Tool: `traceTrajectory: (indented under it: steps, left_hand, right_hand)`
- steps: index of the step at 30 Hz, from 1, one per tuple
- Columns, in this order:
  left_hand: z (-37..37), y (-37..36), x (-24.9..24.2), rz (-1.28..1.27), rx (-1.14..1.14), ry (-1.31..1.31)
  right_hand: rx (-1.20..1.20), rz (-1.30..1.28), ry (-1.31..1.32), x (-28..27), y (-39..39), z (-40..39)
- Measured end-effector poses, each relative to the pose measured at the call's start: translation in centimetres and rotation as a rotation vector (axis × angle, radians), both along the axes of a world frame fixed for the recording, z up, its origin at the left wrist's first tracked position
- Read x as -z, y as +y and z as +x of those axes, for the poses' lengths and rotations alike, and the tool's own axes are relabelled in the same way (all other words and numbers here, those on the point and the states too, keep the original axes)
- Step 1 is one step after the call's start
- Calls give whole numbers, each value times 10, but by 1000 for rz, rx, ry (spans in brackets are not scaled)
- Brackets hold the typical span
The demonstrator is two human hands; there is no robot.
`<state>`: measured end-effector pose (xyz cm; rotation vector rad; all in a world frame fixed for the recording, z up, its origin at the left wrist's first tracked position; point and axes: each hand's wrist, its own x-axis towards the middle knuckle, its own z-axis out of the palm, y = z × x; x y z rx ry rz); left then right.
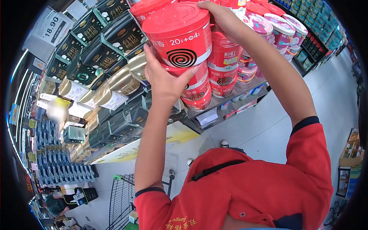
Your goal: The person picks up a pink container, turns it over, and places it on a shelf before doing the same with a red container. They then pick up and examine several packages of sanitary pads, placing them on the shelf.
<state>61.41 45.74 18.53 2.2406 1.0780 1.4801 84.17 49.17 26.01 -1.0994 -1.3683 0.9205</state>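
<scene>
A large red tub of mosquito coils, printed with a black spiral, tops a stack at the shelf corner. My left hand grips its near left side, thumb across the front below the spiral and fingers up along the side. At the lid's right rim, my right hand holds the same tub, its fingers partly hidden behind it. Beneath it are more red tubs of the same kind. Another red stack stands just to the right, under my right forearm.
Pink tubs are stacked further right on the shelf. Dark green and gold cartons fill the display at left, near a price sign reading 18.90. A wire shopping cart stands below, and a person is at lower left.
</scene>
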Motion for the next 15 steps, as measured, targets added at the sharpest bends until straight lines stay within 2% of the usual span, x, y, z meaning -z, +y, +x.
traceTrajectory:
  steps: [1, 3, 5, 6, 8, 9, 11, 15]
  left_hand:
    - [1, 1, -4, -76, 80, -49]
    - [1, 0, -5, -100, 75, -27]
    - [0, 5, 4, -75, 52, -61]
    - [0, 7, 6, -77, 51, -61]
    - [3, 6, 6, -129, 264, -275]
    - [3, 5, 6, -130, 264, -275]
    - [3, 3, 8, -106, 283, -331]
    - [1, 8, 16, -88, 291, -366]
  right_hand:
    - [-21, -13, 36, -4, -1, -6]
    - [-41, -24, 72, -5, 4, -13]
    - [-190, 79, 279, -4, 13, -21]
    - [-191, 76, 280, -2, 13, -21]
    - [-181, -27, 348, -15, -5, -32]
    - [-181, -28, 348, -11, 0, -33]
    - [-272, 95, 473, 1, 16, -35]
    - [-261, 196, 591, 9, 24, -44]
